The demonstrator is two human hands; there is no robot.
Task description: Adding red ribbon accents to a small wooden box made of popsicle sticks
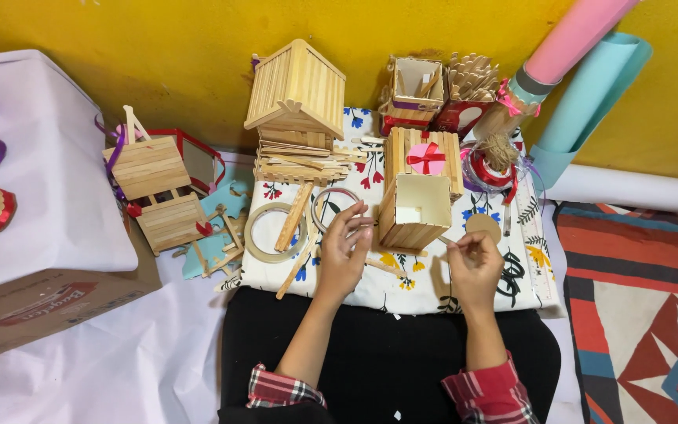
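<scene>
Head view: small item in right hand (474, 265) indistinct, near stick box (412, 210).

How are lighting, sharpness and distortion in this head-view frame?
Head view: soft, even light, faint shadows, no glare on the yellow wall; left hand, right hand and open stick box fairly sharp; slight wide-angle bowing at the edges.

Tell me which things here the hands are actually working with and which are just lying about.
In hand:
left hand by the clear tape ring
right hand, fingers pinched
open stick box between them

Lying about:
stick house
brown tape roll
paper rolls
cardboard box
</scene>
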